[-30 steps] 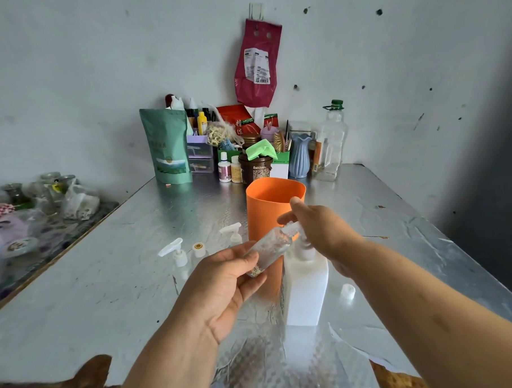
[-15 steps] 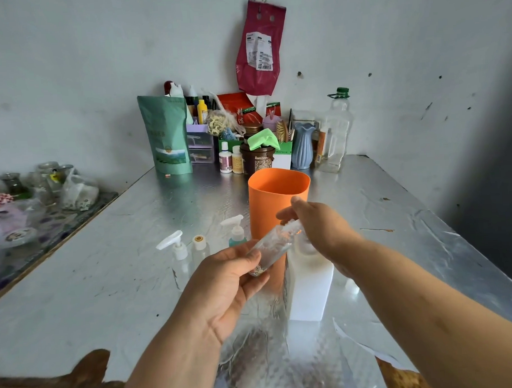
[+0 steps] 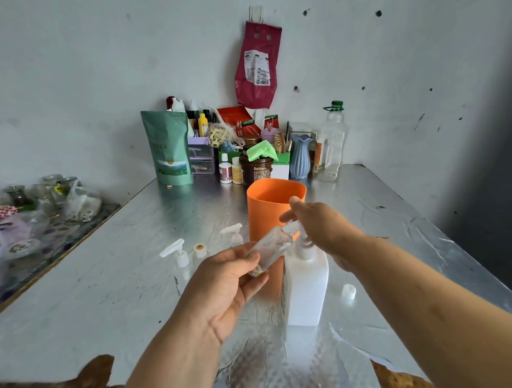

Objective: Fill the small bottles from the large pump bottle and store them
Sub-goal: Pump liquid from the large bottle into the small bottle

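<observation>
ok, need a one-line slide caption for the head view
Left hand holds a small clear bottle tilted, mouth under the right hand atop the white pump bottle; orange cup behind.

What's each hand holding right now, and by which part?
The left hand pinches the small clear bottle by its bottom end. The right hand covers the pump head of the white pump bottle; whether it grips cannot be told.

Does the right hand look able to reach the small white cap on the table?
Probably yes: the white cap lies uncovered beside the pump bottle, below that forearm. The right hand must leave the pump first.
</observation>
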Tool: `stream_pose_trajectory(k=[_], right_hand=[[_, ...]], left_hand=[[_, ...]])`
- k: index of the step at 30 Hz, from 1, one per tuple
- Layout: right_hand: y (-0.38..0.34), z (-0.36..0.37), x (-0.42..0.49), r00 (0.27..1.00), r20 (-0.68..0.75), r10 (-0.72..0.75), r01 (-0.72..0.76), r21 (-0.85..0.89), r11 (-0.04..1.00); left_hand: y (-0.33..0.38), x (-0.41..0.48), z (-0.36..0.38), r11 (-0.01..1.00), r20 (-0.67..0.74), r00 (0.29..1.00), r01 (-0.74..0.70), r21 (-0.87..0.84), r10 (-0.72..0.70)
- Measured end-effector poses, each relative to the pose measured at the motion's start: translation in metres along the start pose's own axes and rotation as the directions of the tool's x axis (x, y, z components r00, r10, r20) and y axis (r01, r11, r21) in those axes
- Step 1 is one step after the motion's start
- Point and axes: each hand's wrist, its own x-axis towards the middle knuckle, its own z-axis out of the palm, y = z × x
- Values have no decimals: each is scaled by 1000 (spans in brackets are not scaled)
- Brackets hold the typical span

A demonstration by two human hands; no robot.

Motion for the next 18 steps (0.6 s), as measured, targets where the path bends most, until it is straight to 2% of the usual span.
stream_pose_trajectory(k=[9, 14, 18], right_hand=[[7, 5, 5, 1000, 15, 18, -19, 75, 997], [17, 12, 11, 1000, 14, -17, 16, 56, 998], [22, 15, 12, 1000, 15, 13, -14, 42, 999]], left_hand=[[-2, 3, -1, 1000, 7, 1000, 9, -12, -9], [-5, 5, -4, 1000, 3, 1000, 14, -8, -14], [-9, 7, -6, 999, 6, 999, 32, 10, -32]])
